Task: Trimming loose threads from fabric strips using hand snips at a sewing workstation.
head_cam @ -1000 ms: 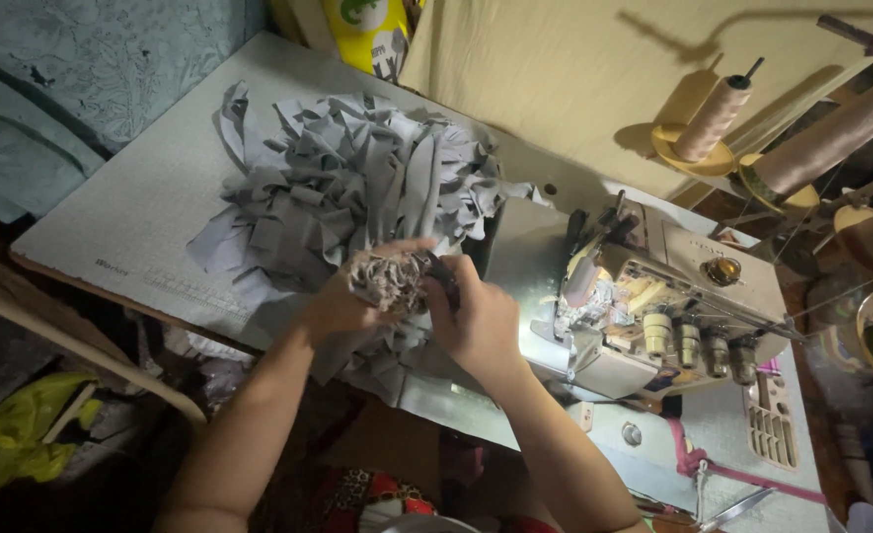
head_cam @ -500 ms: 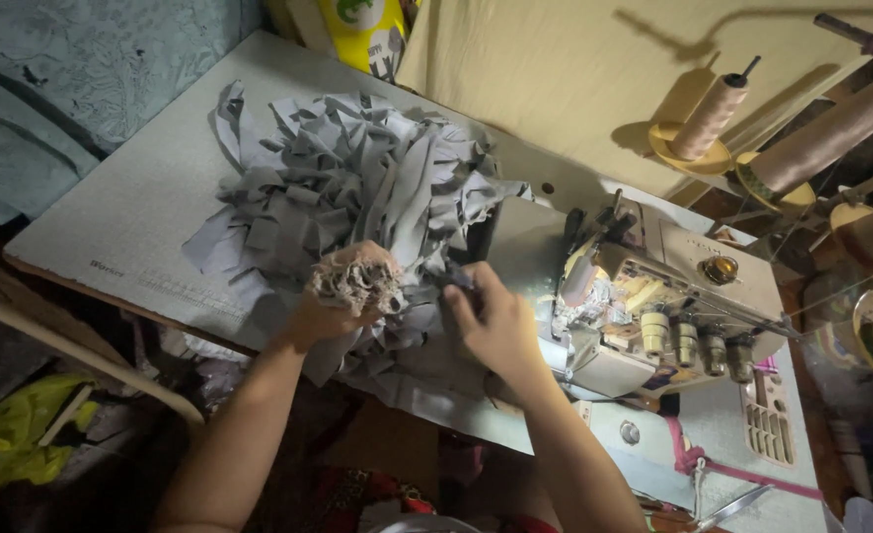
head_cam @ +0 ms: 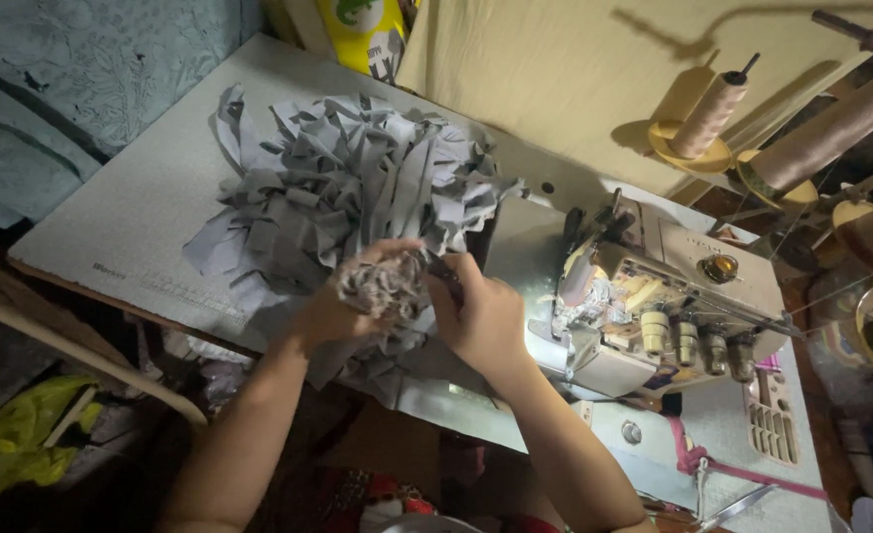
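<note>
Light was dim and warm overall. It fell brightest on the surface (head_cam: pixel 120 212) and the sewing machine (head_cam: pixel 653 306), where metal showed mild glare. The thread cone (head_cam: pixel 708 114) cast a hard shadow on the wall. Lower left lay nearly black. My fingers (head_cam: pixel 426 286) were slightly blurred.

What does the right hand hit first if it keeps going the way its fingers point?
The right hand points left at the brownish fabric bundle, which it already touches; the left hand holds it. Depth is unclear.
</note>
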